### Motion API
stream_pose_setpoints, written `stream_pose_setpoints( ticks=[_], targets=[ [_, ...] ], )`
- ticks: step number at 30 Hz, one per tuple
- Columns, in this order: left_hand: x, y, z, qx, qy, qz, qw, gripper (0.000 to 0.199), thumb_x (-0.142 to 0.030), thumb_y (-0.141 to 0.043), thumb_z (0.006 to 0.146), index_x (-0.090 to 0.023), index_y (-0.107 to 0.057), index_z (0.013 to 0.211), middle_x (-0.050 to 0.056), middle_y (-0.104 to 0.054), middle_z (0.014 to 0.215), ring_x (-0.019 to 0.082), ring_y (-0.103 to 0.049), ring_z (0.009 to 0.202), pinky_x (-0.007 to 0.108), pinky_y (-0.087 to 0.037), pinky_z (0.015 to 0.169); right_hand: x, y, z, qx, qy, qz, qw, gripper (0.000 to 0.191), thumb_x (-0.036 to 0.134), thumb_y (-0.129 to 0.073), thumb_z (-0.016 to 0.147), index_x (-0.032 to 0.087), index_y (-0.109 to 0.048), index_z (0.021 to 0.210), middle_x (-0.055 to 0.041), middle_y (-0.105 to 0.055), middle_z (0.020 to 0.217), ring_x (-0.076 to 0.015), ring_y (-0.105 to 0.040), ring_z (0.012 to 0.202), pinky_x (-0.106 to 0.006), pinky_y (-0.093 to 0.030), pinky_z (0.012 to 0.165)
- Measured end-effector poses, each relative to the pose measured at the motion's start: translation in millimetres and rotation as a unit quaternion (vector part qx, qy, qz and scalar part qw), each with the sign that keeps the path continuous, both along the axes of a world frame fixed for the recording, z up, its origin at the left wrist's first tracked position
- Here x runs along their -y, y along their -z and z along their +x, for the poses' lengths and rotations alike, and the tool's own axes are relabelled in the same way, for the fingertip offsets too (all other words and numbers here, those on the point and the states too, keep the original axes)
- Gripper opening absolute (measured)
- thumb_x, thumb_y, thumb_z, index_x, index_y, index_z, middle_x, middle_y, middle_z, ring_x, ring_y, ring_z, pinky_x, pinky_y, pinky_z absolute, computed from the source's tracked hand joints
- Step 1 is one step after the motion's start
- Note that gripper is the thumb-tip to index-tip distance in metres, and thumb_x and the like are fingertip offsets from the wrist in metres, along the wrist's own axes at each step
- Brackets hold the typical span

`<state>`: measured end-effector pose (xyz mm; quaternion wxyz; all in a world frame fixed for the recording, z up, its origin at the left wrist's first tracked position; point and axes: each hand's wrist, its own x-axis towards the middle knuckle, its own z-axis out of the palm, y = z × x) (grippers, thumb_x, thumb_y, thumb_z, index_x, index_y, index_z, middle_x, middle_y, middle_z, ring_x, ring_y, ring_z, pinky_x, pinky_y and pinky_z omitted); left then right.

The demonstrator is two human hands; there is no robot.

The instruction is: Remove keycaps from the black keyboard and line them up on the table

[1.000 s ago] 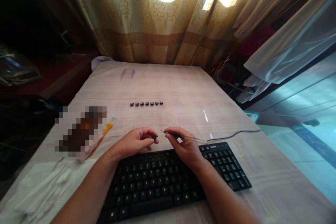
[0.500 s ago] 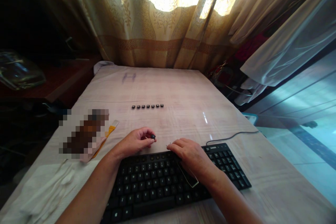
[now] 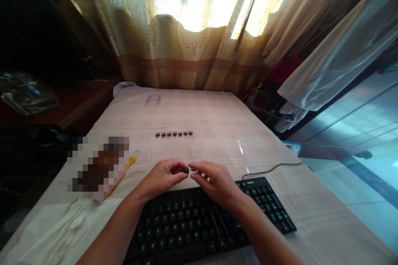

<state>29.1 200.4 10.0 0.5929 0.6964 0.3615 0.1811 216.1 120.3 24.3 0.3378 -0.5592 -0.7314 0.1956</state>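
My left hand pinches a small black keycap between thumb and fingertips, above the far edge of a black keyboard. My right hand is just right of the keycap, its thumb and forefinger parted and pointing at it. From beneath the right palm a thin wire loop, like a wire keycap puller, sticks out over the keys; its other end is hidden by the hand. Farther back, several black keycaps lie in a straight row on the table.
The keyboard's cable runs off to the right edge of the cloth-covered table. At left lie a blurred-out item, a yellow strip and a white cloth. A patterned curtain hangs behind.
My right hand has come up beside the left, its thumb and forefinger spreading near the keycap. The wire loop has swung to point more toward me. The whole view has tilted up slightly.
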Motion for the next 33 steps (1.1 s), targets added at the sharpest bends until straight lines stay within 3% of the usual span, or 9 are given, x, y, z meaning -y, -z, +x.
stream_pose_setpoints(
  ticks=[5,10,15,18,20,24,27,33],
  targets=[
    [3.0,-1.3,4.5,-0.001,-0.035,0.004,0.999,0.027,-0.033,-0.064,0.073,-0.015,-0.072,0.091,0.002,-0.07,0.075,0.014,-0.057,0.064,0.026,-0.045,0.064,-17.5,8.0,-8.7,-0.025,0.007,0.005,1.0,0.018,0.021,-0.065,0.084,0.026,-0.074,0.099,-0.0022,-0.075,0.086,-0.0154,-0.069,0.075,-0.026,-0.053,0.071],
    [-0.4,-0.2,5.0,0.016,-0.069,-0.048,0.996,0.033,-0.033,-0.062,0.071,-0.014,-0.072,0.096,0.005,-0.072,0.084,0.013,-0.058,0.064,0.023,-0.039,0.054,-27.9,-1.4,-8.2,0.095,-0.008,0.03,0.995,0.018,0.016,-0.059,0.087,0.023,-0.072,0.096,-0.005,-0.074,0.089,-0.0187,-0.07,0.082,-0.028,-0.052,0.075],
    [-3.6,-0.9,3.8,0.062,-0.082,-0.112,0.988,0.053,-0.035,-0.065,0.068,-0.016,-0.063,0.117,0.012,-0.07,0.113,0.017,-0.064,0.078,0.02,-0.034,0.049,-37.4,-8.6,-14.1,0.187,0.001,0.025,0.982,0.013,0.014,-0.057,0.087,0.016,-0.067,0.094,-0.0088,-0.072,0.09,-0.0215,-0.068,0.085,-0.03,-0.051,0.075],
    [-8.5,2.6,-0.7,0.057,-0.084,-0.134,0.986,0.068,-0.036,-0.067,0.065,-0.017,-0.053,0.129,0.015,-0.066,0.121,0.019,-0.066,0.085,0.02,-0.038,0.051,-51.2,-6.6,-5.1,0.181,0.002,0.015,0.983,0.014,0.014,-0.056,0.087,0.016,-0.065,0.097,-0.0081,-0.071,0.092,-0.02,-0.067,0.083,-0.029,-0.05,0.074],
    [-15.7,7.9,-8.2,0.031,-0.119,-0.118,0.985,0.073,-0.038,-0.067,0.065,-0.018,-0.049,0.133,0.016,-0.064,0.125,0.02,-0.066,0.087,0.021,-0.04,0.052,-67.6,-2.9,10.3,0.164,0.019,0.004,0.986,0.016,0.016,-0.056,0.087,0.018,-0.065,0.1,-0.0065,-0.072,0.094,-0.0174,-0.067,0.081,-0.028,-0.049,0.075],
    [-35.3,21.1,-31.0,-0.013,-0.246,0.001,0.969,0.061,-0.043,-0.064,0.063,-0.017,-0.06,0.119,0.014,-0.069,0.116,0.024,-0.066,0.09,0.023,-0.043,0.05,-111.1,9.7,49.3,0.196,0.093,-0.041,0.975,0.018,0.018,-0.055,0.088,0.019,-0.067,0.101,-0.0059,-0.071,0.099,-0.0173,-0.066,0.088,-0.029,-0.048,0.081],
    [-45.5,27.9,-45.0,-0.004,-0.306,0.019,0.952,0.057,-0.046,-0.063,0.063,-0.017,-0.063,0.111,0.013,-0.073,0.105,0.024,-0.068,0.082,0.024,-0.044,0.049,-138.2,22.3,68.4,0.209,0.111,-0.059,0.97,0.02,0.017,-0.055,0.088,0.019,-0.069,0.103,-0.0071,-0.071,0.102,-0.0186,-0.066,0.092,-0.029,-0.048,0.083],
    [-48.1,32.4,-51.1,0.012,-0.325,0.007,0.946,0.055,-0.051,-0.064,0.062,-0.016,-0.066,0.104,0.011,-0.074,0.093,0.02,-0.067,0.07,0.025,-0.046,0.051,-159.9,40.3,72.6,0.227,0.103,-0.079,0.965,0.024,0.021,-0.055,0.088,0.024,-0.071,0.105,-0.0046,-0.07,0.107,-0.017,-0.065,0.094,-0.025,-0.047,0.084]
  ],
)
